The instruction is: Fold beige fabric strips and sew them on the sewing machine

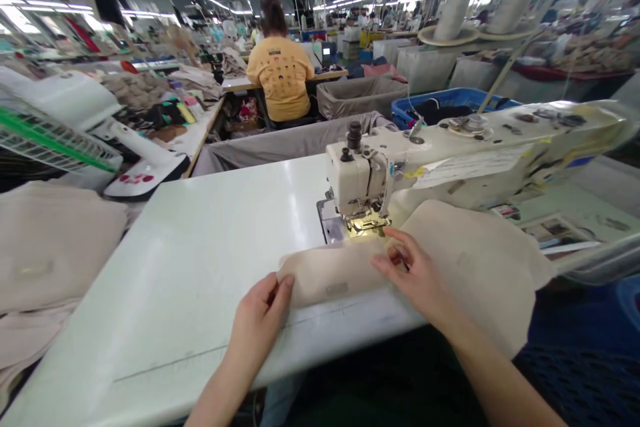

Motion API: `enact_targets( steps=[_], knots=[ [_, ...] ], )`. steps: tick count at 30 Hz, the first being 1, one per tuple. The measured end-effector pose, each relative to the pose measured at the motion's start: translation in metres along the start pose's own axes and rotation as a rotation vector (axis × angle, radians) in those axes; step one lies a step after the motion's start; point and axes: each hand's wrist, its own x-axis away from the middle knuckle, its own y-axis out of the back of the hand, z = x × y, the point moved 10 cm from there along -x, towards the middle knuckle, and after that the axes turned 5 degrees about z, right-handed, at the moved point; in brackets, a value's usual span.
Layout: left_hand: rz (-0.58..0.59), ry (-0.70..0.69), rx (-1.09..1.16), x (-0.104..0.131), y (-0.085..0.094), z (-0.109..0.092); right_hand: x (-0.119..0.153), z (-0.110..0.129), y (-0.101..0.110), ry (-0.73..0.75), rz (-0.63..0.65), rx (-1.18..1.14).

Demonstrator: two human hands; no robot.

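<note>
A beige fabric piece [325,273] lies on the white table in front of the sewing machine head [353,180]. My left hand [263,310] pinches its left edge between thumb and fingers. Over the right end of this piece is my right hand [413,273], thumb and index finger apart. The index fingertip reaches close to the presser foot and brass-coloured plate [367,223]; the thumb rests on the fabric. Its other fingers curl under, and a small dark spot between them is unclear. To the right, a larger beige fabric panel [475,267] spreads under the machine arm and hangs over the table edge.
Beige fabric pieces [55,240] are stacked at the left, beside a white and green fan [65,120]. Beyond the table [225,227] stand a grey cloth bin [285,143] and a blue crate [400,110]. A person in a yellow shirt [281,73] sits farther back. Thread cones [455,10] stand behind the machine.
</note>
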Motion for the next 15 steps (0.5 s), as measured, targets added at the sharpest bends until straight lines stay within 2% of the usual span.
enact_targets(
  steps=[4,6,9,15],
  knots=[
    [-0.028,0.022,0.017,0.001,0.003,0.002,0.007,-0.001,-0.01,0.01,0.026,-0.228],
    [-0.044,0.041,0.025,0.002,0.005,0.004,0.012,-0.007,-0.008,0.01,-0.033,-0.244],
    [-0.045,0.063,0.032,0.004,0.006,0.006,0.018,-0.012,-0.003,0.028,-0.121,-0.128],
    [-0.052,0.072,0.02,0.009,0.007,0.005,0.011,-0.007,-0.023,0.054,0.051,0.133]
  ],
)
